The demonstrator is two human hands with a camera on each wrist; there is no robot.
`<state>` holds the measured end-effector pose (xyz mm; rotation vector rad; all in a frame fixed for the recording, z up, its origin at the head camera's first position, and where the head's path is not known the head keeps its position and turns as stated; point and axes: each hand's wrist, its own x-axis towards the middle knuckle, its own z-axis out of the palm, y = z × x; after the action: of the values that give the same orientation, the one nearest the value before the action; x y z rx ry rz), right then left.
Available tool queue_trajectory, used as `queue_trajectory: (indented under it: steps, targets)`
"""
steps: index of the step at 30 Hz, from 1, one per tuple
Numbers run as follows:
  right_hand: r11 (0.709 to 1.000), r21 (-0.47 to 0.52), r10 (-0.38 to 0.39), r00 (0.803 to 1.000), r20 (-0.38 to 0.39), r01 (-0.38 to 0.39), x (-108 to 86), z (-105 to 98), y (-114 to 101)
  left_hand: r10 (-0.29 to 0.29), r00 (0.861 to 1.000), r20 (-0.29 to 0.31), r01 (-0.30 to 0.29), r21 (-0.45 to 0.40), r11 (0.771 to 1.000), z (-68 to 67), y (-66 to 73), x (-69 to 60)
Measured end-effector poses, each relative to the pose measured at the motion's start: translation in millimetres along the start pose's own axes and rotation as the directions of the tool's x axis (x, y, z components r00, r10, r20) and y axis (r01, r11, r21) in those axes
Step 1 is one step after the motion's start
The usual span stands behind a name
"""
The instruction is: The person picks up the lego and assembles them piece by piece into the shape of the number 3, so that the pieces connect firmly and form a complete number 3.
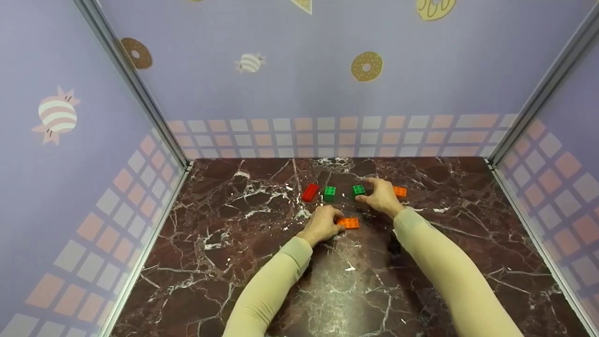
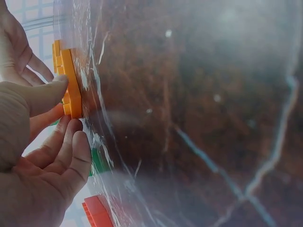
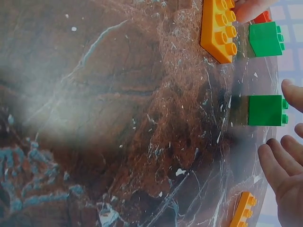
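Observation:
My left hand pinches the left end of an orange toy brick lying on the marbled table. In the left wrist view, the thumb lies against one side of that brick, with fingertips at its end. Farther back, my right hand spreads thumb and fingers to either side of a green brick. The right wrist view has a visible gap between its fingers and this green brick. A second green brick stands to the left, beside a red brick.
Another orange brick lies just right of my right hand, partly covered by it in the head view. Patterned walls enclose the dark marbled table at the back and both sides.

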<state>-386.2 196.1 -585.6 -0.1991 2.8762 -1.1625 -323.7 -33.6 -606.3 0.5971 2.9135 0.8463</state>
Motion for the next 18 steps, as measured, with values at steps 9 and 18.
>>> queue_trajectory:
  steps: [9,18]
  targets:
    - [1.0,-0.003,-0.022,1.0,-0.004,0.022,6.3,5,0,0.049,0.998,-0.029,-0.049,-0.015,0.999,38.2,-42.1,26.1]
    - [1.0,0.017,-0.026,1.0,-0.017,0.026,11.2,11,-2,0.063,0.997,-0.033,-0.064,-0.002,0.998,28.0,-30.0,19.2]
